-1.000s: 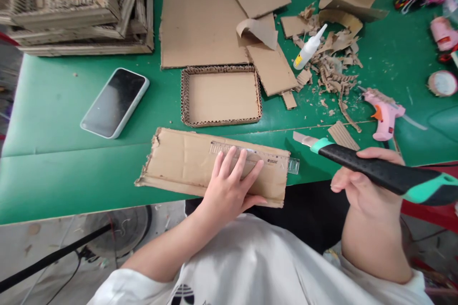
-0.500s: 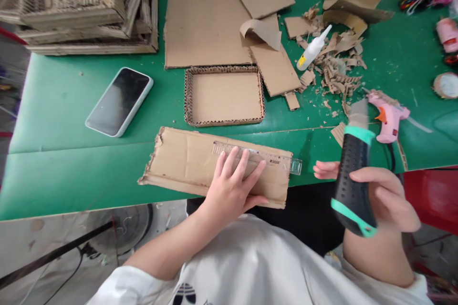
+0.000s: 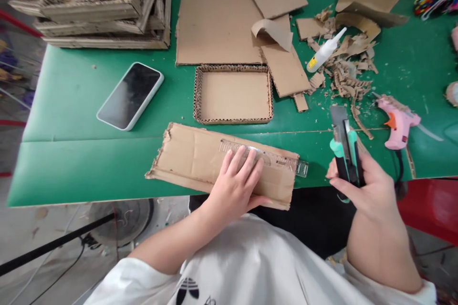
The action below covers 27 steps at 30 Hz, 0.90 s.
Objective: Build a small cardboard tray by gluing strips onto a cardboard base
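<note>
My left hand [image 3: 239, 178] lies flat with fingers spread, pressing a clear plastic ruler [image 3: 281, 160] onto a strip of cardboard [image 3: 189, 152]. The ruler's right end sticks out past the cardboard's edge. On the right, my right hand [image 3: 372, 186] grips a black and mint-green utility knife [image 3: 345, 150], held up off the table with its blade end pointing away from me. Just beyond the strip sits a shallow cardboard tray [image 3: 234, 120] with corrugated walls.
A phone [image 3: 130, 95] lies at left, below stacked cardboard frames [image 3: 107, 42]. Behind the tray are cardboard sheets [image 3: 214, 19]. A glue bottle [image 3: 325, 51] rests on cardboard scraps [image 3: 350, 76]. A pink glue gun [image 3: 399, 121] lies at right on the green table [image 3: 71, 167].
My right hand has turned the utility knife over, from its dotted grip side to its slider side, and moved slightly left. My left hand still presses the ruler. The view has shifted a little.
</note>
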### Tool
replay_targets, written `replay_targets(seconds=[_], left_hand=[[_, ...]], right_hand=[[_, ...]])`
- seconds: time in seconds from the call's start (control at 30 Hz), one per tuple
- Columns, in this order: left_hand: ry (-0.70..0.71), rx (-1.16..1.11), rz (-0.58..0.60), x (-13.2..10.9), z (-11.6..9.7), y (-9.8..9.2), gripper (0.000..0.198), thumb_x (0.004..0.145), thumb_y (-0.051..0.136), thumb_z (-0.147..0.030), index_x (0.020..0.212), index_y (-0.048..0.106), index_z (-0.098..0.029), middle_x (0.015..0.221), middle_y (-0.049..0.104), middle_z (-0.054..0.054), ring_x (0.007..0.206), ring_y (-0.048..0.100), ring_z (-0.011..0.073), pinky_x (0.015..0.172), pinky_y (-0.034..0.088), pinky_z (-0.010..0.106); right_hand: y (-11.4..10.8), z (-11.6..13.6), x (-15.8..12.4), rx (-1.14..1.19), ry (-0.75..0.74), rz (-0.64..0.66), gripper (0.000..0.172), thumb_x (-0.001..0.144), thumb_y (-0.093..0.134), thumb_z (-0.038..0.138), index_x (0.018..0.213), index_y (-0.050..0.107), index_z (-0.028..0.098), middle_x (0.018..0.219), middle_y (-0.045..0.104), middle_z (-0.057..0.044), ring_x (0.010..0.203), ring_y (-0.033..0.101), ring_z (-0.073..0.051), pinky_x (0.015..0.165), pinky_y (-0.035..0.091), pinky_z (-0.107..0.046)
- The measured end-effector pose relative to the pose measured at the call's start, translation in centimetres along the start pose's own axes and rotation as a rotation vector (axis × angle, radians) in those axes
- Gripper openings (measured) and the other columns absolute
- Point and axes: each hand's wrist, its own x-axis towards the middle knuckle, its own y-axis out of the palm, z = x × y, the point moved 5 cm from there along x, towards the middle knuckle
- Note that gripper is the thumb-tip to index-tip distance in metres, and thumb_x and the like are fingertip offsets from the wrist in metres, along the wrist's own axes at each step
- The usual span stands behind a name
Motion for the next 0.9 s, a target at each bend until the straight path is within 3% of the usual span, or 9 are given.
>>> replay_targets(seconds=[0.1,0.27,0.4,0.53,0.77,0.9], left_hand=[[0.013,0.003,0.0,0.0,0.0,-0.1,0.082,0.081,0.043,-0.071,0.135,0.047,-0.011,0.138,0.048,0.019,0.13,0.038,0.0416,0.107,0.029,0.058],[0.009,-0.015,-0.016,0.0,-0.1,-0.3,0.074,0.08,0.046,-0.069,0.138,0.046,-0.023,0.136,0.047,0.021,0.129,0.039,0.0439,0.103,0.032,0.06],[-0.005,-0.034,-0.021,0.1,-0.2,-0.2,0.07,0.079,0.048,-0.069,0.136,0.048,-0.028,0.136,0.046,0.021,0.127,0.041,0.0455,0.102,0.034,0.062],[-0.007,-0.032,-0.037,0.2,-0.2,-0.2,0.071,0.078,0.048,-0.07,0.135,0.05,-0.028,0.135,0.046,0.021,0.126,0.042,0.0457,0.101,0.035,0.061],[-0.027,-0.02,-0.028,0.2,-0.2,0.0,0.071,0.078,0.047,-0.071,0.137,0.047,-0.03,0.137,0.046,0.02,0.128,0.041,0.044,0.103,0.032,0.063],[-0.034,-0.018,-0.021,0.2,-0.2,0.1,0.071,0.079,0.044,-0.072,0.137,0.046,-0.032,0.137,0.047,0.019,0.128,0.041,0.0437,0.102,0.029,0.066]], right_hand=[[0.9,0.9,0.7,0.091,0.019,0.034,0.03,0.073,0.074,0.03,0.096,0.055,0.029,0.076,0.066,0.003,0.061,0.065,-0.016,0.058,0.056,-0.03],[1.4,1.6,1.5,0.05,0.119,-0.016,0.033,0.074,0.073,0.035,0.1,0.055,0.028,0.072,0.063,0.005,0.05,0.058,-0.01,0.051,0.052,-0.024],[1.7,1.3,2.2,0.082,0.087,0.061,0.024,0.084,0.06,0.046,0.095,0.058,0.025,0.067,0.061,0.003,0.055,0.059,-0.012,0.054,0.051,-0.026],[2.7,0.9,2.5,0.13,0.135,0.16,0.021,0.089,0.052,0.045,0.09,0.057,0.025,0.072,0.064,0.002,0.064,0.062,-0.013,0.062,0.052,-0.027],[4.6,1.5,2.6,-0.139,0.184,0.386,0.03,0.09,0.047,0.049,0.099,0.063,0.025,0.099,0.07,-0.003,0.09,0.066,-0.019,0.069,0.05,-0.027],[5.3,1.6,3.0,-0.152,0.157,0.435,0.032,0.091,0.045,0.049,0.097,0.064,0.025,0.099,0.071,-0.002,0.091,0.066,-0.02,0.074,0.049,-0.029]])
